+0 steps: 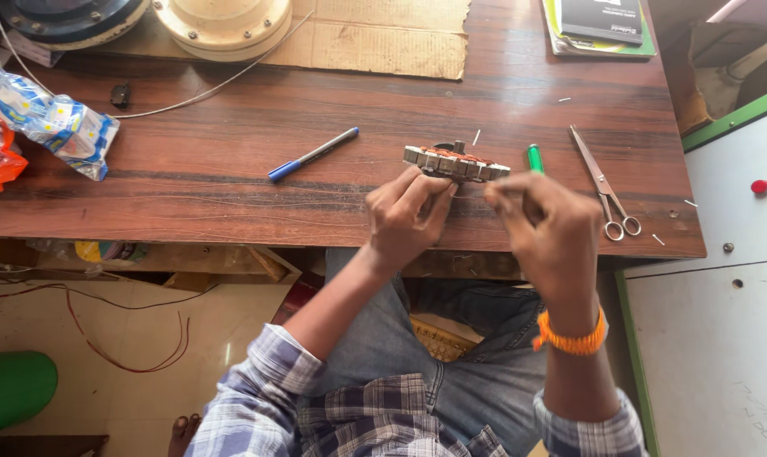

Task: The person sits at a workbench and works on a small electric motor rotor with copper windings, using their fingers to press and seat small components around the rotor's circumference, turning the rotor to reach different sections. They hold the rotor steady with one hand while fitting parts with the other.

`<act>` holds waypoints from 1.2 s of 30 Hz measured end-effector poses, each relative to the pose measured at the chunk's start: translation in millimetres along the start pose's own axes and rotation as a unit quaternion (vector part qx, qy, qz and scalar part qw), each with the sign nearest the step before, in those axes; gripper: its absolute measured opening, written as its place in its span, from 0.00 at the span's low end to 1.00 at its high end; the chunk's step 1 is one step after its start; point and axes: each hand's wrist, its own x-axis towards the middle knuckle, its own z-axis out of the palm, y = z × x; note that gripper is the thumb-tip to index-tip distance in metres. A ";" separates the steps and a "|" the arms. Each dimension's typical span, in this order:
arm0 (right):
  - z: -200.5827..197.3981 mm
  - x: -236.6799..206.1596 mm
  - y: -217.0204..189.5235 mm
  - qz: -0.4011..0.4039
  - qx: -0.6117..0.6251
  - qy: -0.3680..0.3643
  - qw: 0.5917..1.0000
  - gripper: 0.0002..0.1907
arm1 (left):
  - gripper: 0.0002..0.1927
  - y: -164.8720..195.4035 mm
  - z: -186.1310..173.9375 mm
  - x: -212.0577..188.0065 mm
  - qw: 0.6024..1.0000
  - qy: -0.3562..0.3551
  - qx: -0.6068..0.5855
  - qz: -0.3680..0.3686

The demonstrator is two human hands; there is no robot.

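A round motor stator [456,162] with copper windings and grey metal teeth rests on edge on the wooden table [231,186]. My left hand [406,216] grips its lower left rim with thumb and fingers. My right hand [546,224], with an orange band at the wrist, is closed just to the right of the stator, fingertips pinched near its right rim; what they pinch is too small to tell. A green lighter [534,156] lies right behind my right hand.
Scissors [605,186] lie at the right, a blue pen [313,154] left of the stator. Cardboard [383,38], two round fan housings [222,25] and a thin wire sit at the back. Plastic packets [53,123] lie far left, a booklet [599,25] back right.
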 end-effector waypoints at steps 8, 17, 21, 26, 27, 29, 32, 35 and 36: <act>21.4 57.2 0.8 -0.021 0.019 -0.033 0.999 0.03 | 0.06 23.0 20.7 -17.1 0.932 0.078 -0.186 -0.302; 27.1 74.3 25.5 0.063 0.006 -0.055 0.997 0.03 | 0.04 30.8 15.4 -7.4 0.963 0.096 -0.097 -0.234; 10.3 60.2 39.2 0.177 0.056 -0.074 0.980 0.04 | 0.26 13.9 -8.9 21.0 0.984 0.003 0.102 0.147; -10.3 44.1 41.4 0.126 0.180 -0.082 0.972 0.06 | 0.42 -23.1 -17.1 48.0 0.965 -0.237 -0.024 0.109; -13.4 40.4 39.7 0.128 0.193 -0.091 0.969 0.07 | 0.43 -25.6 -17.1 47.9 0.963 -0.249 -0.041 0.095; -15.0 32.1 34.5 0.118 0.225 -0.108 0.961 0.06 | 0.42 -27.3 -17.2 45.7 0.962 -0.251 -0.048 0.094; -8.0 20.2 26.7 0.113 0.137 -0.115 0.977 0.05 | 0.41 -26.8 -16.6 42.4 0.964 -0.241 -0.053 0.096; 9.8 7.1 20.7 0.073 0.073 -0.093 0.990 0.05 | 0.38 -28.3 -14.5 42.4 0.967 -0.227 -0.055 0.099; 17.0 3.3 19.9 0.053 0.068 -0.083 0.993 0.06 | 0.36 -28.6 -13.7 42.5 0.968 -0.222 -0.056 0.098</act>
